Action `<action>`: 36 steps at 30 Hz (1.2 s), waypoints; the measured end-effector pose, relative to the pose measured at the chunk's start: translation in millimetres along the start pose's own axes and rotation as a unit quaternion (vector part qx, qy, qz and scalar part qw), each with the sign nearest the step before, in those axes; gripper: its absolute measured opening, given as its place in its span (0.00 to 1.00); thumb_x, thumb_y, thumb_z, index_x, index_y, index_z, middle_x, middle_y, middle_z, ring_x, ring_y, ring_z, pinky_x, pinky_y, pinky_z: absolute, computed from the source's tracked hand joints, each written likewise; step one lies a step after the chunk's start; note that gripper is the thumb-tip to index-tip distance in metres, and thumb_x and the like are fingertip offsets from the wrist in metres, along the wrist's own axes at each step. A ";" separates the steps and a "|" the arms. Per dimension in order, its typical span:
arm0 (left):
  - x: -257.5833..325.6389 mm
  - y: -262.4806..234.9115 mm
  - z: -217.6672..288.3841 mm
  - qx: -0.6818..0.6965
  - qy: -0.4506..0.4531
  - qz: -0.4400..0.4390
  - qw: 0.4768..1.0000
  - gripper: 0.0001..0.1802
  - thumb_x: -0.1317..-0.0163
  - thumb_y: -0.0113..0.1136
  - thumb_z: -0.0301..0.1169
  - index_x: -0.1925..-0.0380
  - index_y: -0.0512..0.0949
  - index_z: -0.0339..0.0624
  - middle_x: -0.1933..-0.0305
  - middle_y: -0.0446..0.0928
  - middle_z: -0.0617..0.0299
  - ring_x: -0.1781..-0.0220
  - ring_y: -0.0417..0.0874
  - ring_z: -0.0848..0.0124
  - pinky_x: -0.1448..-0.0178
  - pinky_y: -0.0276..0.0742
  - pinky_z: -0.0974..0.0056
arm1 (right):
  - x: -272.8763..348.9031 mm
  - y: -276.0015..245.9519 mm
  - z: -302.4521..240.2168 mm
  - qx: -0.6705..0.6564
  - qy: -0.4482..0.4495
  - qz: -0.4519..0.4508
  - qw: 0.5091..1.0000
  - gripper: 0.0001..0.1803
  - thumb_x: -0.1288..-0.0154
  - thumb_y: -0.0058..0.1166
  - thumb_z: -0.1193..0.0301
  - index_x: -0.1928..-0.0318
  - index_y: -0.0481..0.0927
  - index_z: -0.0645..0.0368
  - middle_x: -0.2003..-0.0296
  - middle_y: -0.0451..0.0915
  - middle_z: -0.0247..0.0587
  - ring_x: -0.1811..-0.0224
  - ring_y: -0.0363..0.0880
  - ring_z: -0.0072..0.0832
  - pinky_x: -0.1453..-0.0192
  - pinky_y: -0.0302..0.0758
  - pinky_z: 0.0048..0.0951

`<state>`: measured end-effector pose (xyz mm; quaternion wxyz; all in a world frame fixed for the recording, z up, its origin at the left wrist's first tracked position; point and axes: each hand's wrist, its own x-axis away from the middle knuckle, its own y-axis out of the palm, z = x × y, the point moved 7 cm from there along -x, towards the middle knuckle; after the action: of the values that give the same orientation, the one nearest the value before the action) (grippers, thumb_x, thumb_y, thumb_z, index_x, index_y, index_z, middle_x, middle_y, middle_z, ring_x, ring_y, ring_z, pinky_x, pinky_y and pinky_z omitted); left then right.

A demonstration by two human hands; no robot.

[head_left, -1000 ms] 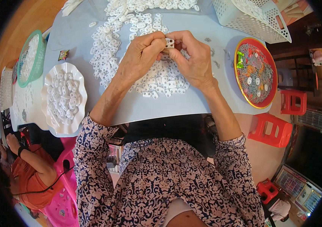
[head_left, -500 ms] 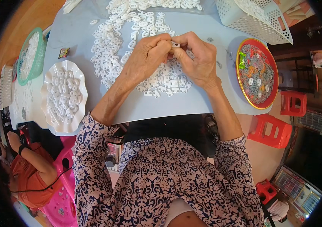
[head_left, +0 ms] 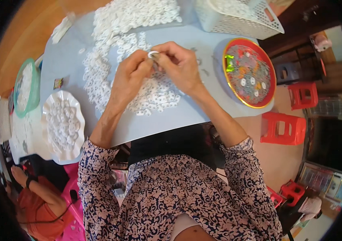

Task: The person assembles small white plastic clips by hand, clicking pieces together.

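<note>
Above a heap of small white oval plastic pieces with holes (head_left: 155,98), my two hands meet at the fingertips. My left hand (head_left: 133,74) is closed, its thumb and fingers pinched at the same white plastic piece (head_left: 153,54) that my right hand (head_left: 179,66) grips. Fingers cover most of that piece, so its full shape is hidden. More loose white pieces (head_left: 96,86) spread over the table to the left of my left hand. To the right stands a red round tray with a gold rim (head_left: 273,76), filled with thin grey bits, a few white pieces and a shiny green wrapper.
A white scalloped dish (head_left: 81,132) of white pieces sits at the table's left. Beyond it is a green basket (head_left: 36,90). A clear bin of white pieces (head_left: 139,16) and a white perforated basket (head_left: 243,28) stand at the back. A person in orange (head_left: 44,201) sits at lower left.
The view has shifted, so the table things appear further left. My hands stay together, and a rounded white piece now shows between the fingertips at a different angle.
</note>
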<state>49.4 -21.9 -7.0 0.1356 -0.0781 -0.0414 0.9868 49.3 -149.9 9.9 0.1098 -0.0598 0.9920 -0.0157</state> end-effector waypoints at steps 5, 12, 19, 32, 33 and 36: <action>2.7 -23.4 5.6 0.109 0.047 0.066 0.991 0.07 0.36 0.43 0.28 0.70 0.70 0.40 0.78 0.68 0.67 0.67 0.71 0.75 0.55 0.67 0.69 | -35.3 -58.0 -50.1 0.160 -0.173 0.119 0.965 0.06 0.40 0.54 0.73 0.64 0.81 0.60 0.74 0.80 0.34 0.74 0.75 0.18 0.70 0.71 0.22; -5.6 -28.4 7.1 0.082 0.045 0.127 0.987 0.10 0.35 0.44 0.34 0.70 0.70 0.39 0.78 0.68 0.67 0.67 0.70 0.76 0.58 0.66 0.70 | -87.2 -153.2 -83.7 0.638 -0.258 0.087 0.720 0.08 0.43 0.54 0.71 0.67 0.79 0.63 0.72 0.79 0.55 0.70 0.80 0.44 0.64 0.75 0.43; -2.9 -36.4 -7.4 0.093 0.036 0.142 0.985 0.11 0.34 0.45 0.35 0.68 0.72 0.39 0.78 0.68 0.67 0.70 0.69 0.77 0.62 0.65 0.70 | -34.8 -52.2 -79.5 0.571 -0.311 0.008 0.760 0.06 0.43 0.53 0.71 0.67 0.80 0.59 0.70 0.80 0.46 0.69 0.79 0.40 0.63 0.74 0.36; 3.6 -14.3 6.3 0.037 0.009 0.094 0.995 0.11 0.33 0.45 0.35 0.67 0.71 0.38 0.75 0.68 0.66 0.70 0.68 0.79 0.63 0.64 0.72 | -37.2 -55.5 -6.6 0.516 -0.119 -0.197 0.825 0.04 0.47 0.53 0.75 0.70 0.77 0.63 0.74 0.78 0.48 0.73 0.77 0.44 0.67 0.72 0.37; 5.1 -15.6 6.4 0.024 0.011 0.090 0.996 0.11 0.33 0.45 0.35 0.67 0.71 0.38 0.75 0.68 0.66 0.70 0.68 0.79 0.63 0.64 0.72 | -39.5 -56.0 -10.3 0.516 -0.115 -0.202 0.825 0.04 0.47 0.53 0.75 0.70 0.77 0.63 0.74 0.78 0.48 0.73 0.77 0.44 0.67 0.72 0.37; 11.1 -19.4 5.1 0.020 0.006 0.090 0.996 0.09 0.34 0.45 0.32 0.66 0.71 0.37 0.73 0.69 0.65 0.70 0.68 0.79 0.63 0.65 0.73 | -35.2 -62.8 -19.5 0.508 -0.053 -0.201 0.836 0.04 0.47 0.53 0.75 0.72 0.77 0.63 0.76 0.77 0.49 0.75 0.75 0.45 0.69 0.71 0.37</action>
<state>43.1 -0.6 -1.5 0.0482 -0.0845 -0.0142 0.9952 86.3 -207.5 39.3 0.1715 -0.1947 0.8034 -0.5360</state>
